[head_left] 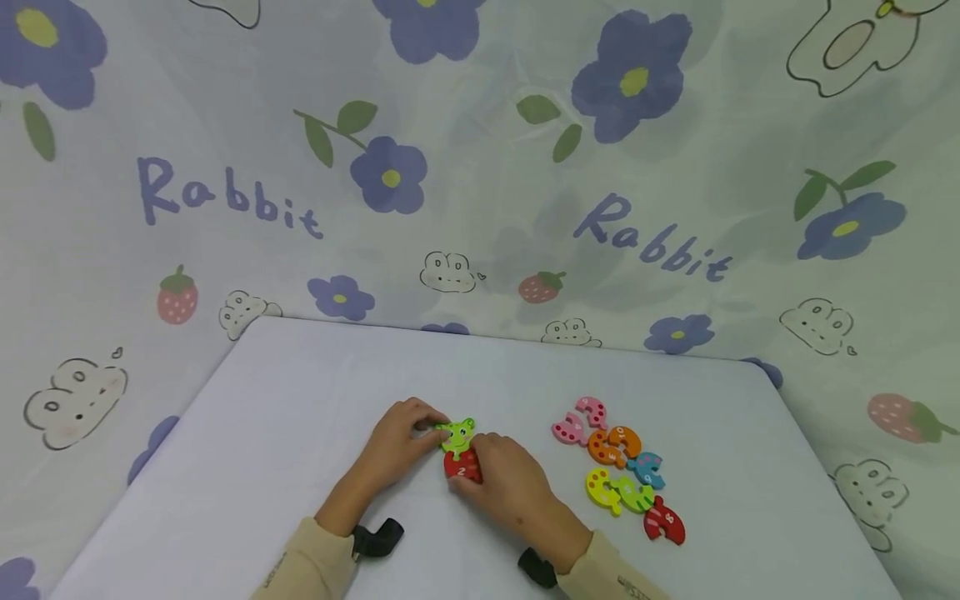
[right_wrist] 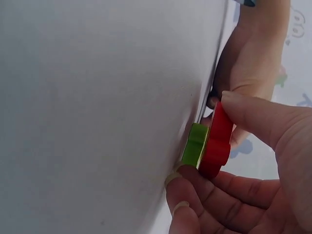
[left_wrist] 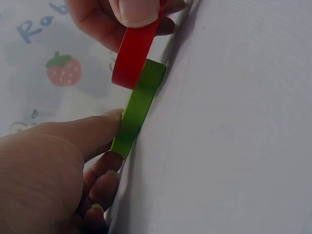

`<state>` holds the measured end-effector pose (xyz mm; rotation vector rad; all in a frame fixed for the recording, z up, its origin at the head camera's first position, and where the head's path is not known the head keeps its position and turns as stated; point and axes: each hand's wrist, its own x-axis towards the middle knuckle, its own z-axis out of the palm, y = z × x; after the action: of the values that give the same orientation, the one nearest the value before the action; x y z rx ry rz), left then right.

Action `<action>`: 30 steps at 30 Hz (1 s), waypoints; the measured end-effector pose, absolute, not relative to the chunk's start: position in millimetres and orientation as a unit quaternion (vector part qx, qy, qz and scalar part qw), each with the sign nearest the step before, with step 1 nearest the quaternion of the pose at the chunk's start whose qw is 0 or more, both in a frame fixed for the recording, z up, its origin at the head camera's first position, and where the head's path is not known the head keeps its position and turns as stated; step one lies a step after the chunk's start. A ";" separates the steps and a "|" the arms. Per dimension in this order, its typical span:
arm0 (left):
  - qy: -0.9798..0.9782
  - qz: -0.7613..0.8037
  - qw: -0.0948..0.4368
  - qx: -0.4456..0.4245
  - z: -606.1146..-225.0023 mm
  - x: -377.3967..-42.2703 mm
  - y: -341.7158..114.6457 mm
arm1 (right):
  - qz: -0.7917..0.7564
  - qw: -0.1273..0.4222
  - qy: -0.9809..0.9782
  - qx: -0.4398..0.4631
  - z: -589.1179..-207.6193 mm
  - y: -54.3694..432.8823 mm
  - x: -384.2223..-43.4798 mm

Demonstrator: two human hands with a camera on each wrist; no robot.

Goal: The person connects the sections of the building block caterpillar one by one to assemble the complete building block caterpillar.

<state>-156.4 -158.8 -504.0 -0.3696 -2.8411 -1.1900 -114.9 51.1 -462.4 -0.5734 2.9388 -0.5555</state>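
My left hand point(head_left: 402, 442) pinches a green puzzle piece point(head_left: 457, 437) with a smiling animal face, near the middle of the white table. My right hand point(head_left: 510, 483) grips a red puzzle piece point(head_left: 461, 467) marked with a 2, close against the green one's lower edge. In the left wrist view the red piece point(left_wrist: 131, 56) sits slightly higher than the green piece point(left_wrist: 136, 114) and overlaps its end. The right wrist view shows thumb and fingers on either side of the red piece point(right_wrist: 217, 141); whether the two pieces interlock I cannot tell.
Right of my hands lie several numbered curved pieces: pink ones point(head_left: 570, 429), orange ones point(head_left: 603, 447), a blue one point(head_left: 647, 471), a yellow one point(head_left: 602, 492), a green one point(head_left: 636, 496) and a red one point(head_left: 664, 522). A patterned curtain point(head_left: 480, 242) hangs behind the white table point(head_left: 262, 442).
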 end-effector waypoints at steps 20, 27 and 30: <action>-0.911 -0.391 0.030 -0.128 -502.8 -154.6 -158.0 | -0.154 0.076 0.973 -0.156 -450.9 41.2 -116.4; -0.911 -0.391 0.018 -0.125 -501.5 -156.0 -158.3 | -0.153 0.072 0.975 -0.144 -449.1 37.3 -116.1; -0.912 -0.391 0.019 -0.127 -501.6 -157.0 -159.2 | -0.153 0.069 0.976 -0.142 -449.1 35.0 -114.9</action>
<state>-157.0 -159.2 -501.6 -0.3937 -2.8292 -1.2123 -114.9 35.0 -449.1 -0.4264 2.9375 -0.4608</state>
